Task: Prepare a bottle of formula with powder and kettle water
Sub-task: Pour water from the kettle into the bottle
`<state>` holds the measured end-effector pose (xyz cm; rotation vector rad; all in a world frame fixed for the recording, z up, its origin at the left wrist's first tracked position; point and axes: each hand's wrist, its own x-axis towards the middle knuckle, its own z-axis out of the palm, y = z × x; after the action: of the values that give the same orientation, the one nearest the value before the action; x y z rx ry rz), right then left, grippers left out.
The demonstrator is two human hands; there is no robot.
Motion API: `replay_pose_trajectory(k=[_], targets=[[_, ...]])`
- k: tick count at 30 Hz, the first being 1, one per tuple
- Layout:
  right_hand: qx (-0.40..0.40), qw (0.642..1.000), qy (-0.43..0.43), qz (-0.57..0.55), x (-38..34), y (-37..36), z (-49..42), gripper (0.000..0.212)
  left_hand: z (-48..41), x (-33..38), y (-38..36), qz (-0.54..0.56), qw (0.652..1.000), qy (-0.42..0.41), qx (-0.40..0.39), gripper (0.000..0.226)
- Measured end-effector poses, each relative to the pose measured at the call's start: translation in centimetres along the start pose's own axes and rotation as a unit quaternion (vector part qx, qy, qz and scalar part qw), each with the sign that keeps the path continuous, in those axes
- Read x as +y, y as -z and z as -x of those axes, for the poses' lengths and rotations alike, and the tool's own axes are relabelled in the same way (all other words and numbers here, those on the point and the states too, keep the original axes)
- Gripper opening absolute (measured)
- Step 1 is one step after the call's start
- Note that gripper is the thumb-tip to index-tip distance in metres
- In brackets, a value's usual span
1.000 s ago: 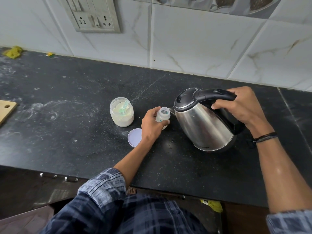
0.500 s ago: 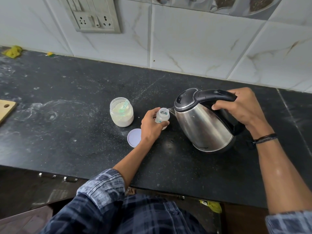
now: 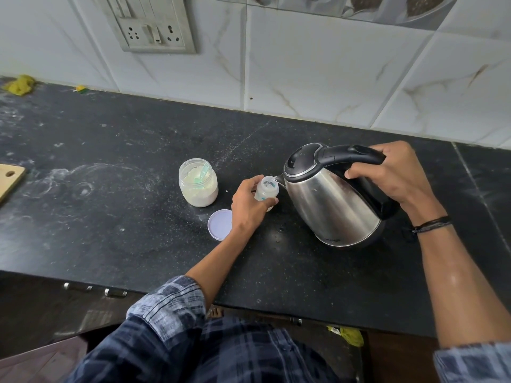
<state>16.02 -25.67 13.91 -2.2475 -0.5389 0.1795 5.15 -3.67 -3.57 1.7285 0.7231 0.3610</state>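
A small clear baby bottle (image 3: 266, 190) stands on the black counter (image 3: 138, 230) with its mouth uncapped, and my left hand (image 3: 249, 208) grips it from the left. My right hand (image 3: 392, 175) holds the black handle of a steel kettle (image 3: 331, 205). The kettle is tilted left, its spout right over the bottle's mouth. To the left stands an uncovered jar of pale powder (image 3: 198, 182) with a green scoop inside. Its white lid (image 3: 219, 224) lies flat on the counter beside my left wrist.
A wooden board's corner (image 3: 9, 179) shows at the far left edge. A socket panel (image 3: 154, 31) is on the tiled wall behind. Yellow scraps (image 3: 20, 83) lie at the back left. The counter's front edge runs just above my lap.
The kettle and both hands stay almost where they were; the spout remains tipped over the bottle's mouth. No other object has moved.
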Motion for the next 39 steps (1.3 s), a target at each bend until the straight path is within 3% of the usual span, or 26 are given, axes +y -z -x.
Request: replay_pose_trajectory(k=[23,31,36,39], targets=[[0.004,1.000,0.006,-0.004,0.3,0.0,-0.1,0.014,0.7,0.3,0.0,0.009,1.000,-0.001,-0.005,0.065],[0.007,1.000,0.001,-0.007,0.1,0.0,0.0,0.032,0.8,0.6,0.1,0.013,1.000,0.002,-0.004,0.062],[0.000,0.999,-0.006,-0.039,0.4,0.4,0.3,0.013,0.7,1.2,0.1,0.009,1.000,-0.004,-0.008,0.066],[0.005,0.998,-0.003,-0.055,0.7,0.6,0.5,0.030,0.7,1.6,0.0,0.006,1.000,-0.010,-0.009,0.065]])
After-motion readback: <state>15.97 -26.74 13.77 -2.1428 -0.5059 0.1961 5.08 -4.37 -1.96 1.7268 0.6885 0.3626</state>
